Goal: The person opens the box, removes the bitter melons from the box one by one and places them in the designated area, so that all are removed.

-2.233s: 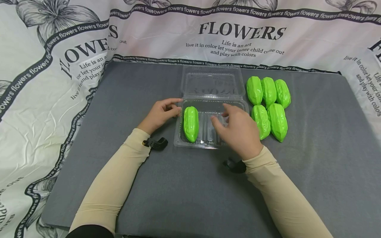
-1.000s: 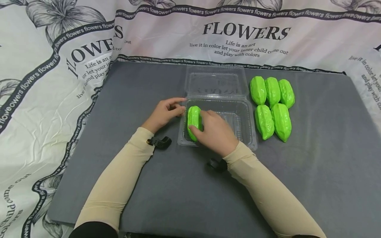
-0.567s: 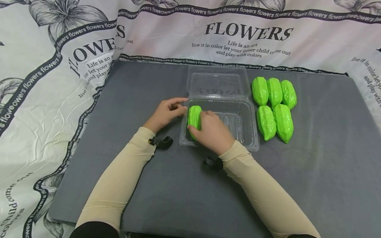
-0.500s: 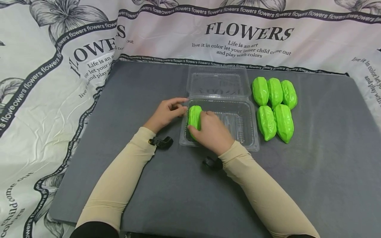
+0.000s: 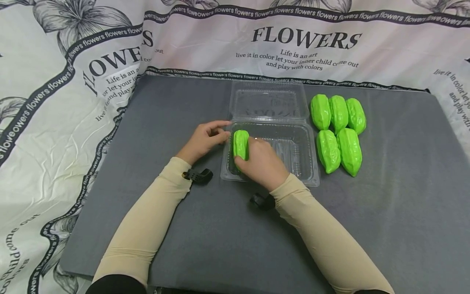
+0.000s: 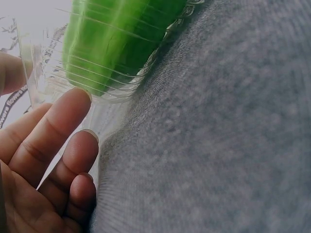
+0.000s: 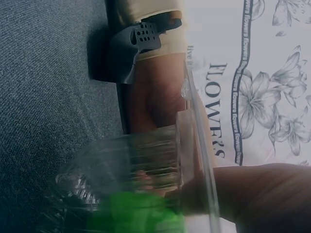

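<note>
In the head view, a clear plastic clamshell box (image 5: pixel 306 152) lies with its lid (image 5: pixel 269 98) folded back. A glossy green ridged star fruit (image 5: pixel 240 144) is at the left side of its base. My right hand (image 5: pixel 265 163) grips that fruit from the right, thumb near its lower end; the hand hides part of it. My left hand (image 5: pixel 205 139) rests at the box's left edge with loosely bent fingers. In the left wrist view, a fingertip (image 6: pixel 73 104) touches or nearly touches the box's outer wall. The right wrist view shows the fruit (image 7: pixel 131 213) dimly through the clear plastic.
Several more green star fruits (image 5: pixel 338 112) lie in two rows to the right of the box. The table has a grey cover (image 5: pixel 220 237). A white cloth (image 5: pixel 191 45) printed with flowers and lettering hangs behind and at the left.
My right hand has moved left from over the box's middle and taken hold of the star fruit, which has since shifted slightly right. My left hand has stayed at the box's edge.
</note>
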The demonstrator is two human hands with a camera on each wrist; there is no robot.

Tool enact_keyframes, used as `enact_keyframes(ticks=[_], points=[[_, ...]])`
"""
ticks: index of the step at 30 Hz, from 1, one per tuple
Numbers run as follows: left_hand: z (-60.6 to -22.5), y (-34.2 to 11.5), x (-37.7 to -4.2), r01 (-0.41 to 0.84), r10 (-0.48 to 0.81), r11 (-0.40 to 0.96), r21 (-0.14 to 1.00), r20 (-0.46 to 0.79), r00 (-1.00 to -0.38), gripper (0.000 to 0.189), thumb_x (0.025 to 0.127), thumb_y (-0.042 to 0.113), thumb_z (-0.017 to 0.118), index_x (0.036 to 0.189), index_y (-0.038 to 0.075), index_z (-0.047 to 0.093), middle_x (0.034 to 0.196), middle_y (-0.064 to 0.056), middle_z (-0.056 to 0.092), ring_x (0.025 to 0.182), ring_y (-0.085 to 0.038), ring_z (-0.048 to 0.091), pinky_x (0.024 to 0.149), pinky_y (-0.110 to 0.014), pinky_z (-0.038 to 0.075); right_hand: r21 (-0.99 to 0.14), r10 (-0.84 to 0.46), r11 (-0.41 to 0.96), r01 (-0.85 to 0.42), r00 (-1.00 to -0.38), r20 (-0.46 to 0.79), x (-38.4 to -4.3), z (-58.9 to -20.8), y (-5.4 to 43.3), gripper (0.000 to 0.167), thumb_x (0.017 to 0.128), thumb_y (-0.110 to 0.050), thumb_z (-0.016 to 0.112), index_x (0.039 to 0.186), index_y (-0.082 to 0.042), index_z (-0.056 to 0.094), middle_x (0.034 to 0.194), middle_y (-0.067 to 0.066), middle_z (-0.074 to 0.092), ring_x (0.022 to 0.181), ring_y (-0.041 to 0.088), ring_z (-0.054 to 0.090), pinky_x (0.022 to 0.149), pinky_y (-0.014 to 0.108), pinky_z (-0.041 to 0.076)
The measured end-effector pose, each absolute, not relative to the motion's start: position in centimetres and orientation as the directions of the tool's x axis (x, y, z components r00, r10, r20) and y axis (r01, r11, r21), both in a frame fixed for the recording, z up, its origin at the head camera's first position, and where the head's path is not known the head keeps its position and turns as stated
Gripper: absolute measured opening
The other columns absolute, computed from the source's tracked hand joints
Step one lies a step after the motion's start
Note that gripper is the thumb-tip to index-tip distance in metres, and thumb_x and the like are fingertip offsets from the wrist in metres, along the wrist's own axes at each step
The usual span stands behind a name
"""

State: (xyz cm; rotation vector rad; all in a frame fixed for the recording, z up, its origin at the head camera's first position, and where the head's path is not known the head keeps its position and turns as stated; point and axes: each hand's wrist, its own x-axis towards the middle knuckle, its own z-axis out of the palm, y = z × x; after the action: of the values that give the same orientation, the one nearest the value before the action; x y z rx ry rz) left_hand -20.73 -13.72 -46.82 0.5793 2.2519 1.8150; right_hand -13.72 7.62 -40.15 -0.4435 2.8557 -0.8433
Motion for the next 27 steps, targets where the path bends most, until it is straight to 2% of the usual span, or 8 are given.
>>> enact_keyframes(ticks=[5,13,21,27], points=[[-46.8,-13.8,-20.6,0.174,0.414,0.185,0.967,0.084,-0.907,0.040,0.106,0.012,0.064,0.145,0.003,0.062,0.089,0.001,0.071,0.085,-0.018,0.067,0.084,-0.034,0.055,-0.560,-0.323,0.789,-0.253,-0.946,-0.028,-13.7,-40.2,7.8,0.026,0.091,-0.021,0.070,0.103,0.000,0.064,0.083,0.010,0.061,0.069,0.024,0.058,0.059,0.035,0.049],[-46.8,-13.7,-20.7,0.171,0.405,0.188,0.967,0.083,-0.910,0.040,0.105,0.012,0.065,0.144,0.002,0.063,0.089,0.001,0.072,0.085,-0.017,0.067,0.083,-0.034,0.056,-0.568,-0.326,0.777,-0.270,-0.945,0.004,-13.5,-39.7,8.3,0.019,0.089,-0.018,0.069,0.098,-0.002,0.062,0.081,0.009,0.059,0.070,0.024,0.057,0.060,0.037,0.049],[-46.7,-13.6,-20.8,0.182,0.404,0.188,0.965,0.093,-0.910,0.040,0.105,0.013,0.066,0.143,0.003,0.063,0.089,0.001,0.072,0.084,-0.017,0.067,0.081,-0.033,0.055,-0.574,-0.318,0.778,-0.257,-0.948,-0.007,-13.0,-39.1,8.7,0.025,0.089,-0.017,0.069,0.107,0.001,0.063,0.083,0.010,0.060,0.070,0.025,0.057,0.060,0.037,0.050],[-46.7,-13.7,-20.8,0.189,0.401,0.191,0.963,0.099,-0.911,0.040,0.104,0.013,0.067,0.143,0.003,0.064,0.088,0.001,0.072,0.084,-0.019,0.067,0.079,-0.031,0.054,-0.565,-0.330,0.775,-0.282,-0.944,0.019,-12.7,-38.8,9.2,0.020,0.088,-0.016,0.069,0.100,-0.002,0.063,0.081,0.009,0.060,0.072,0.025,0.057,0.063,0.038,0.049]])
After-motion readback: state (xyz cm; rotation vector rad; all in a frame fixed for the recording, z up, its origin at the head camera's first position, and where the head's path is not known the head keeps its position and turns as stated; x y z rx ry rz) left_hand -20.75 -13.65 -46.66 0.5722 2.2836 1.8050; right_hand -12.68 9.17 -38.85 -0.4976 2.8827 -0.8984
